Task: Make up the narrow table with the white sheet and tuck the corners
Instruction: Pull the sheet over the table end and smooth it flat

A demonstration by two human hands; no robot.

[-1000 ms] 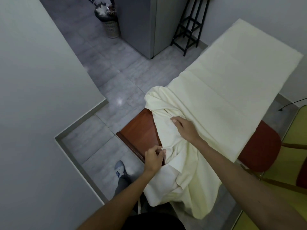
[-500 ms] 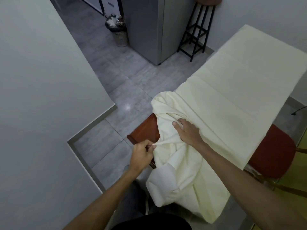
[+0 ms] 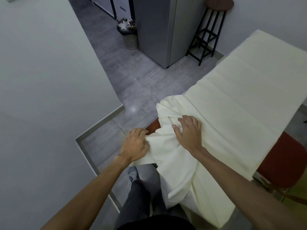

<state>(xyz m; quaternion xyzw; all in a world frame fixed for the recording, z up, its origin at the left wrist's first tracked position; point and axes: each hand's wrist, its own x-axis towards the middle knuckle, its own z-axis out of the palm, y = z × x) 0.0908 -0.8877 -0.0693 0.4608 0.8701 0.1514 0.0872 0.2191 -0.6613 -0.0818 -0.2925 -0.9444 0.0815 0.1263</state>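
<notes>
The white sheet lies flat over most of the narrow table and is bunched at the near left corner. A small patch of the table's brown top shows beside the bunch. My left hand grips a fold of the sheet at that corner, fingers curled around the cloth. My right hand lies on top of the bunched cloth just right of it, fingers spread and pressing down. Loose sheet hangs off the near end toward my legs.
A grey wall stands close on the left with its corner near my left arm. A grey cabinet, a wicker bin and a black stool stand at the back. A red chair sits right of the table.
My left hand has pulled the fold of sheet out to the left over the table's corner, covering most of the bare brown top. My right hand has stayed on the bunched cloth.
</notes>
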